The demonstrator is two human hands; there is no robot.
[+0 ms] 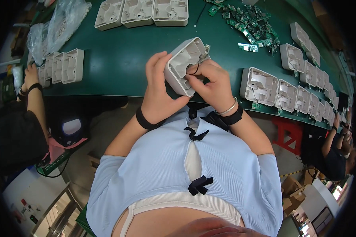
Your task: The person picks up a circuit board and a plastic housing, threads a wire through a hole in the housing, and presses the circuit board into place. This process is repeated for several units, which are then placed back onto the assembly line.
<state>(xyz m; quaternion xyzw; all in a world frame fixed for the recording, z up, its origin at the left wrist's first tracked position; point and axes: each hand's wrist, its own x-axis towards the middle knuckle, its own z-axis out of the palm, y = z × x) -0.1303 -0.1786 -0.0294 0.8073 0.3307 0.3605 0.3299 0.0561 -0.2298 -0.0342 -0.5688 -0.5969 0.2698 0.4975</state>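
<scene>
A white plastic housing (pixel 180 60) with an open, ribbed inside is tilted up above the near edge of the green table. My left hand (pixel 157 89) grips it along its left side, the fingers behind the wall and the thumb at its lower end. Inside the housing, my right hand (pixel 215 83) pinches at a thin black wire (pixel 197 66); the fingertips partly hide the spot they touch. The wire loops up to a small circuit board (pixel 206 51) at the housing's right rim.
Similar housings (pixel 172 12) stand at the back, with stacked ones (pixel 72 66) at left. Rows of housings with wires and boards (pixel 259 86) line the right side. A heap of green circuit boards (pixel 251 25) lies at the back right. Plastic bags (pixel 59 29) and co-workers' arms (pixel 35 85) are at the left.
</scene>
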